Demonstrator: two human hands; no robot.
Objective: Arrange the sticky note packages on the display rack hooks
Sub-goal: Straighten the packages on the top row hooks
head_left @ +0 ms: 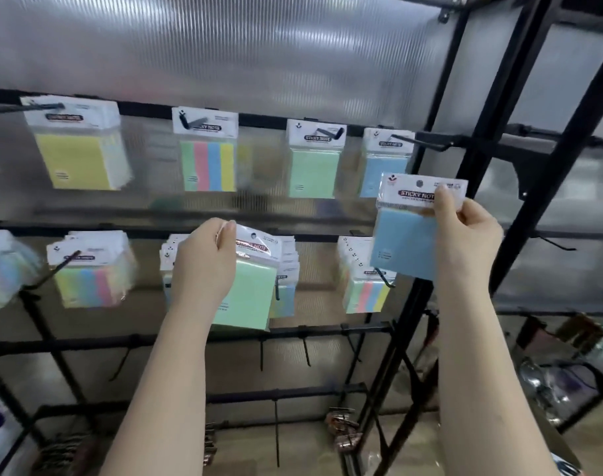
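Two hands are each holding one pack of sticky notes in front of the black metal rack point(440, 108). The left hand point(204, 262) is pinching the top of a green pack in clear plastic point(248, 293), near the middle row. The right hand point(464, 235) is pinching a blue pack in clear plastic point(406, 235), just below the top row's blue hanging pack point(384, 166).

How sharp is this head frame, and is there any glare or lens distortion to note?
Head view: the blue package in the right hand has readable print, while the yellow package at upper left is smeared by blur; the ribbed back panel shows bright sheen; the black rack uprights lean from wide-angle distortion.
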